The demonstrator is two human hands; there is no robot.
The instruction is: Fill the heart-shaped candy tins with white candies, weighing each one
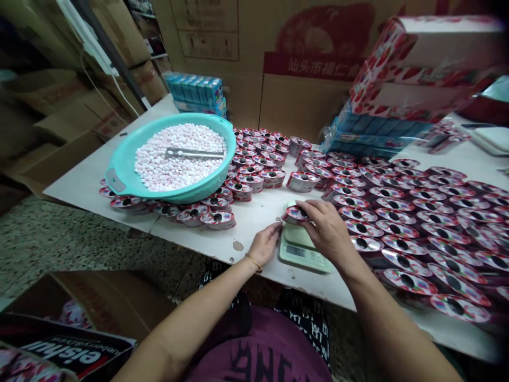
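Note:
My right hand [326, 228] grips a small oval candy container [296, 213], red and white with a round dark hole in its top. It is over a pale green digital scale [306, 258]; whether it rests on the scale's plate, I cannot tell. On the scale's left side is my left hand [265, 245], fingers stretched toward its edge and holding nothing visible. A turquoise basin [170, 193] full of small pale pink and white candies [178, 172] stands at the left, with a metal scoop or tongs [194, 153] lying on the candies.
Many like containers [401, 217] stand in rows across the right of the white table [175, 232], others behind and under the basin. Blue packs [196, 93] and strawberry-print boxes [433, 63] are stacked at the back, before a large carton [310, 111]. An open carton [99, 302] sits lower left.

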